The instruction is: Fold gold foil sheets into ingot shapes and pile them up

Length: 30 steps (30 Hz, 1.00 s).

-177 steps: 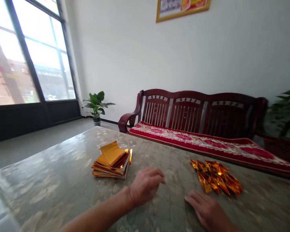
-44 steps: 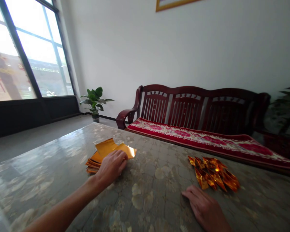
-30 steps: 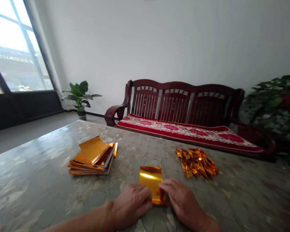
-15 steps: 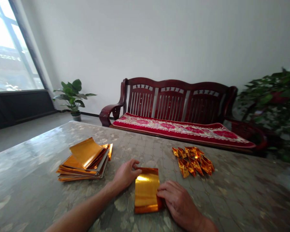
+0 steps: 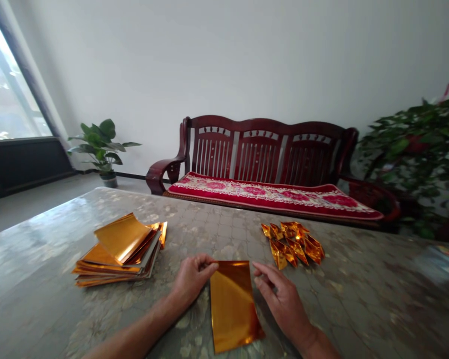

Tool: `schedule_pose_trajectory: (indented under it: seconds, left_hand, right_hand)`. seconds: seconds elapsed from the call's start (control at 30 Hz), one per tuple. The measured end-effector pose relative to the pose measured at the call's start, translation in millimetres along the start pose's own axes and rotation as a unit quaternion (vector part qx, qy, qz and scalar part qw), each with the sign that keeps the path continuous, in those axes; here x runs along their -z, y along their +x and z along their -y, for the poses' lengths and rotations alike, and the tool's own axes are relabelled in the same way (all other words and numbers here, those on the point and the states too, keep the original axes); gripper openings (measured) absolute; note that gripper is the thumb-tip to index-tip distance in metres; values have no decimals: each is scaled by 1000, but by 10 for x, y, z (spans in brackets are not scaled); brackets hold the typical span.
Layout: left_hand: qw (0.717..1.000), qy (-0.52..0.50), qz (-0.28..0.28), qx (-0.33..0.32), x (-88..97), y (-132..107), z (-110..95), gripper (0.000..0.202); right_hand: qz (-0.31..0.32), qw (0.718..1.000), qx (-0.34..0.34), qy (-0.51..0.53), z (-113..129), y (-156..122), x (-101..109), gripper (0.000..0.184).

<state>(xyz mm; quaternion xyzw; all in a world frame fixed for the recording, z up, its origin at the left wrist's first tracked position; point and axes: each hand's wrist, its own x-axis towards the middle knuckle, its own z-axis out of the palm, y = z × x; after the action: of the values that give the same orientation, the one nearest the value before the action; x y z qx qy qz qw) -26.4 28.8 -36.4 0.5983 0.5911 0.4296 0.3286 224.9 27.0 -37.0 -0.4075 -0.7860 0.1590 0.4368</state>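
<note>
As I look ahead, a white wall (image 5: 224, 65) fills the view, with a dark red wooden bench (image 5: 262, 149) against it. The bench carries a red floral cushion (image 5: 269, 194), with a leafy potted plant (image 5: 99, 147) to its left and a bushier plant (image 5: 407, 149) to its right. Nearer me spreads the glossy patterned desk (image 5: 359, 279). On its left lies a stack of gold foil sheets (image 5: 115, 254), the top one curling up. To the right sits a small heap of folded gold foil pieces (image 5: 292, 244). Between them and closest to me, a single gold foil sheet (image 5: 234, 306) lies flat on the desk, between my hands. My left hand (image 5: 192, 281) is at its upper left corner, the fingers (image 5: 207, 263) loosely curled and holding nothing. My right hand (image 5: 280, 299) is just off its right edge, the fingers (image 5: 264, 272) spread wide and empty.
</note>
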Motion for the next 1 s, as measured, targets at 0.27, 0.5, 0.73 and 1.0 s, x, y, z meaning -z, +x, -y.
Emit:
schedule_pose_trajectory:
  seconds: [0.27,0.5,0.73,1.0]
  left_hand:
    - [999,-27,36,-4,-92,-125,3,26]
    - [998,-9,62,1,-97,-158,-19,25]
    - [997,16,75,-8,-92,-167,-26,23]
    - [997,12,80,2,-93,-173,-49,24]
  right_hand:
    - [31,998,-47,11,5,-30,-12,34]
    - [69,995,-71,-10,35,-11,-6,31]
    - [89,993,-81,-10,30,-7,-9,29]
    - [95,993,-63,-6,41,-10,3,25]
